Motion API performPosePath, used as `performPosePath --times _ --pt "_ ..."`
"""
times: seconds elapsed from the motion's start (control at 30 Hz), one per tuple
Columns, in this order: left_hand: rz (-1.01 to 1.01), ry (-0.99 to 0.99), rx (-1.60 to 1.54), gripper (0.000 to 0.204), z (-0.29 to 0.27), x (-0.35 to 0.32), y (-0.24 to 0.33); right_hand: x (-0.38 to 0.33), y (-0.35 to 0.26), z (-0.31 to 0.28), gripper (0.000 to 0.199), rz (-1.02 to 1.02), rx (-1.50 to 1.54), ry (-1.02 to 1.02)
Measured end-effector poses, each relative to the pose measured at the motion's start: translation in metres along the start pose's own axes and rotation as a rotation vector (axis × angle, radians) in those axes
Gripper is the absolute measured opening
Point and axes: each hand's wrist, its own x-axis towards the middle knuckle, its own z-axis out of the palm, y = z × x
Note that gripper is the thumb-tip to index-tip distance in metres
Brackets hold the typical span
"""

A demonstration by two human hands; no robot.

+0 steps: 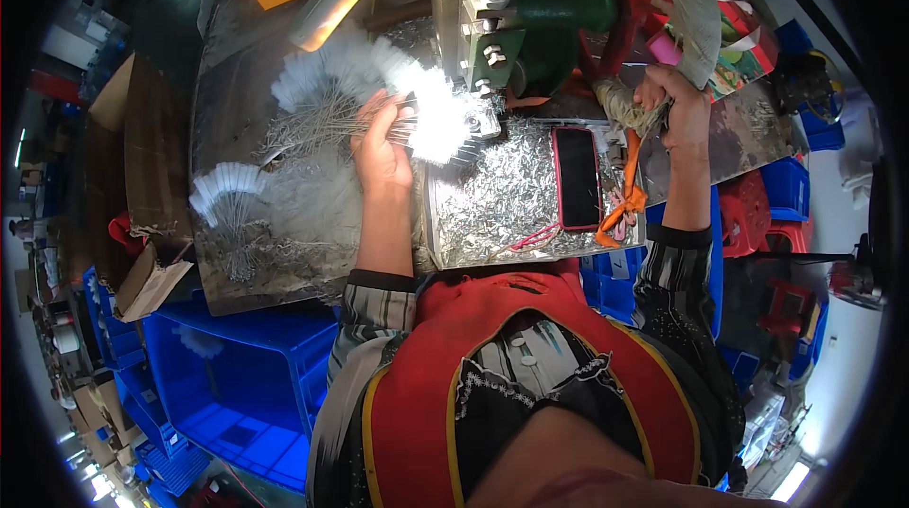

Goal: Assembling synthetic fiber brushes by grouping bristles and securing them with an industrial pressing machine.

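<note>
The left hand (386, 158) has its fingers closed round the thin wire stems of some white-tufted brushes (437, 134), right by the lower end of a green press (568, 11); from here, glare hides whether they touch it. The fingers of the right hand (677, 106) wrap a cloth-bound lever (696, 20). If that lever moves with the left hand so near, I'd fear a pinch. The stems could snag in the loose pile (327, 82) behind, being so fine and crossed. The phone (579, 177) lying on metal scraps (488, 210) risks scratches.
</note>
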Motion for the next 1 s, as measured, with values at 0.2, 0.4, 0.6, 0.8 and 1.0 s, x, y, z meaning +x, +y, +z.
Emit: performPosePath --times 0.2,0.4,0.6,0.8,1.0 --pt "0.044 0.076 0.036 0.033 0.013 -0.002 -0.002 -0.003 0.004 0.000 0.025 0.021 0.005 0.004" --pt "0.043 0.057 0.075 0.035 0.017 -0.003 -0.003 -0.004 0.002 0.002 0.025 0.030 -0.020 0.045" --pt "0.055 0.042 0.102 0.034 0.016 -0.004 0.000 0.001 0.001 0.002 0.024 0.080 0.041 0.007" --pt "0.063 0.035 0.116 0.034 0.019 -0.003 -0.004 -0.005 0.061 -0.002 0.019 -0.266 0.071 -0.007" --pt "0.065 0.033 0.092 0.033 0.014 -0.005 -0.003 -0.003 0.030 -0.003 0.025 -0.086 0.055 -0.028"
